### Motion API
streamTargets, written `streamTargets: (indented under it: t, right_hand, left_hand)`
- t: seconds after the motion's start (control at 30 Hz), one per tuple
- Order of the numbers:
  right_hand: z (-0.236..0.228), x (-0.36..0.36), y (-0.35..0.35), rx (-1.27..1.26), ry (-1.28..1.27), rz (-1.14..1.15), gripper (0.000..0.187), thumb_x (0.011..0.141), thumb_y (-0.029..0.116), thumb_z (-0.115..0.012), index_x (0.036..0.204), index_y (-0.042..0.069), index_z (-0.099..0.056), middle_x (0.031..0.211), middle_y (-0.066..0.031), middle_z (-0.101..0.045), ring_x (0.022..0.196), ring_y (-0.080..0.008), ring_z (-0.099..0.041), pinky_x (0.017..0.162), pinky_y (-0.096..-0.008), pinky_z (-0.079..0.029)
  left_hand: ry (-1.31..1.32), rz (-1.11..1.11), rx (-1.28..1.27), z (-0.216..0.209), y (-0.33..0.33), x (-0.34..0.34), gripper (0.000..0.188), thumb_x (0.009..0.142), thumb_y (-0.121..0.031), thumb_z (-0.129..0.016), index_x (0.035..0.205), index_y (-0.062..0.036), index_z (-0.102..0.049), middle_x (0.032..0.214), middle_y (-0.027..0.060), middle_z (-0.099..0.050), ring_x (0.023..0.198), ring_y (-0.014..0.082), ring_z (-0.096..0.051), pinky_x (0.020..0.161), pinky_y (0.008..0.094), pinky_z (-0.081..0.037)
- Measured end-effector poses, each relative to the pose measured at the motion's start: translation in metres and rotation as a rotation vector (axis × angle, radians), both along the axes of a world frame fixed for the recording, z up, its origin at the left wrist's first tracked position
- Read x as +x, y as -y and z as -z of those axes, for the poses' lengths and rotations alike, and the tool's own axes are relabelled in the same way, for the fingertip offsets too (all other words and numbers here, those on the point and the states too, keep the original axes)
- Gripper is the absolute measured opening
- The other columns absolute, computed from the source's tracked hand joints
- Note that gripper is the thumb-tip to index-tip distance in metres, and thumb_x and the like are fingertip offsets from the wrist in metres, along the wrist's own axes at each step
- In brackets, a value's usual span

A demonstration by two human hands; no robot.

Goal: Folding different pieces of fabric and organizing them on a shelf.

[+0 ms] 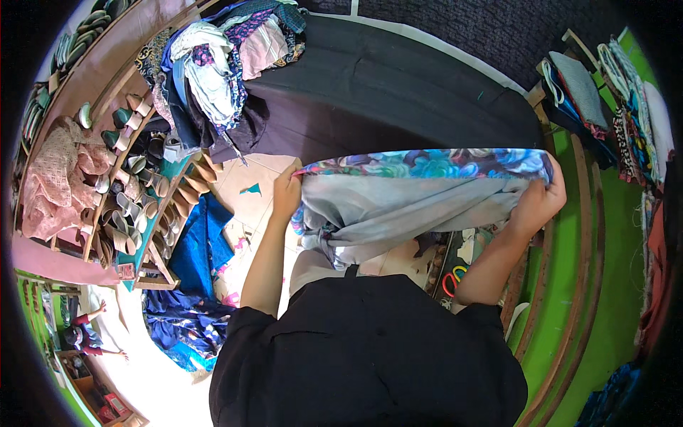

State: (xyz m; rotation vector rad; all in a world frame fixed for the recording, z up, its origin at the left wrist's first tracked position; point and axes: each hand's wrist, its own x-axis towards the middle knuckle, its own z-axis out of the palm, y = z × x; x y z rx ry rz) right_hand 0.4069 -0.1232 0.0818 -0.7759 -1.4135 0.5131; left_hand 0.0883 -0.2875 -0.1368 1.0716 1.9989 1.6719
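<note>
Between my two hands a length of floral fabric [420, 165] is stretched out sideways. Its top edge is a band of blue, green and purple flowers, and below it the paler grey underside [398, 203] sags in folds toward my lap. My left hand [288, 191] grips the left end of the cloth, fingers closed on its corner. At the other end my right hand [542, 198] is closed round the opposite corner, with the fabric bunched at the fingers. A pair of scissors [453, 280] with red and yellow-green handles lies beside my right forearm, partly covered by it.
A black-draped table [398, 92] stands ahead, with a heap of mixed clothes [213, 64] at its left. Shoe racks [135, 192] fill the left side. Blue cloth [203, 245] and scraps lie on the tiled floor. Wooden rails [580, 213] and hanging fabrics [626, 107] are at right.
</note>
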Motion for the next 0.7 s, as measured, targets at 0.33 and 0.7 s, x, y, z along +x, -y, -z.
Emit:
streamTargets:
  t: [0.33, 0.7]
  right_hand:
    - [0.027, -0.063, 0.049, -0.202, 0.632, -0.606, 0.063, 0.060, 0.012, -0.074, 0.118, 0.008, -0.050, 0.103, -0.0111, -0.060, 0.057, -0.0129, -0.055, 0.055, -0.0273, -0.044]
    - [0.044, -0.089, 0.060, -0.066, 0.537, -0.636, 0.021, 0.072, -0.002, -0.052, 0.091, 0.000, -0.061, 0.075, -0.0167, -0.061, 0.064, -0.0241, -0.061, 0.059, -0.0291, -0.045]
  left_hand:
    - [0.019, 0.385, 0.062, -0.110, -0.014, 0.063, 0.012, 0.080, -0.012, -0.057, 0.079, -0.0003, -0.058, 0.065, 0.0005, -0.052, 0.064, 0.0063, -0.046, 0.057, 0.0219, -0.037]
    - [-0.499, 0.023, 0.081, -0.095, -0.008, 0.049, 0.026, 0.057, 0.001, -0.059, 0.082, -0.0063, -0.060, 0.074, 0.0093, -0.058, 0.067, 0.0245, -0.058, 0.057, 0.0311, -0.044]
